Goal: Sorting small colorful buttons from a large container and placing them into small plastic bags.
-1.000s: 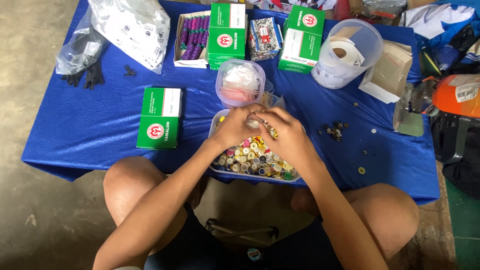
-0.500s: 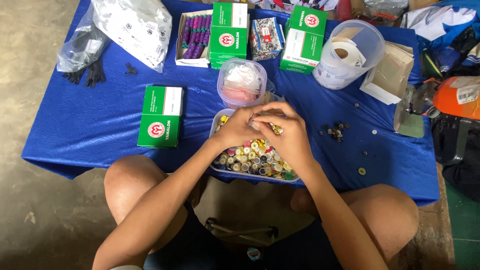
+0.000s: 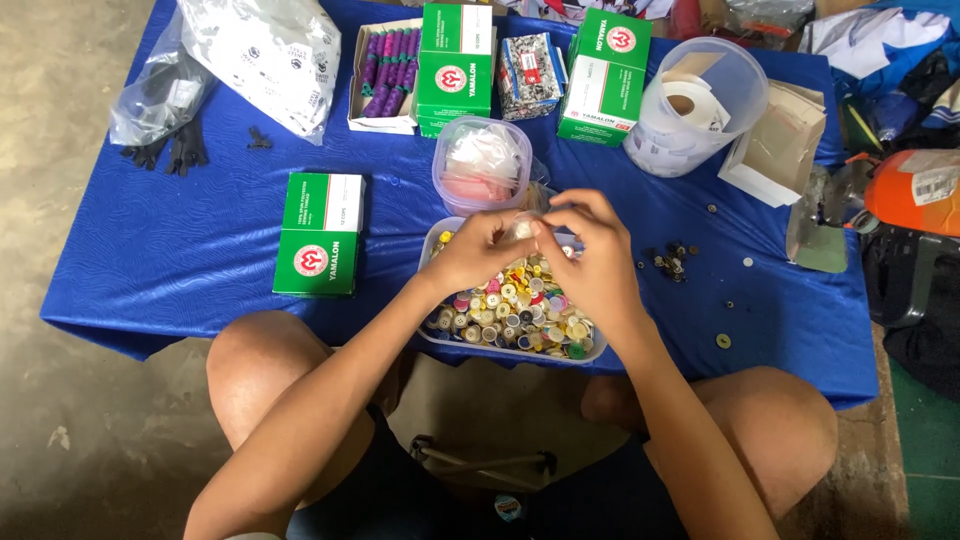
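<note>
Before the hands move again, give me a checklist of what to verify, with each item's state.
1. Both hands over the button tray: ok; left hand and right hand meet above it.
2. Something pinched between the fingertips: ok; a small clear item shows there, its kind cannot be told.
3. Tray fully on the blue table: not ok; its near edge reaches the table edge at the lap.
4. Round lidded tub out of the way: ok; it stands just behind the tray.
5. Loose dark pieces right of the tray, apart from the hands: ok.
</note>
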